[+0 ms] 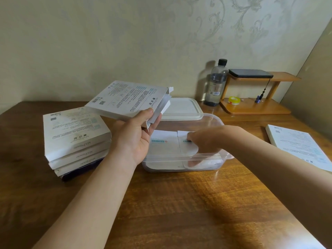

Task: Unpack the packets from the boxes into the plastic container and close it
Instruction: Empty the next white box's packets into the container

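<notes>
while left hand [133, 139] grips a box [125, 98], right hand [206, 139] pinches a packet [186, 150] in the container [212, 155].

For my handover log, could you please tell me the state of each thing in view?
Held box, end open, raised in left grip.
Right grip, on packets inside container; hold unclear.
Plastic container, open, packets inside.
Lid, off, flat behind container.
Box stack, piled at left.
Lone box, flat at right.
Bottle, upright, capped.
</notes>
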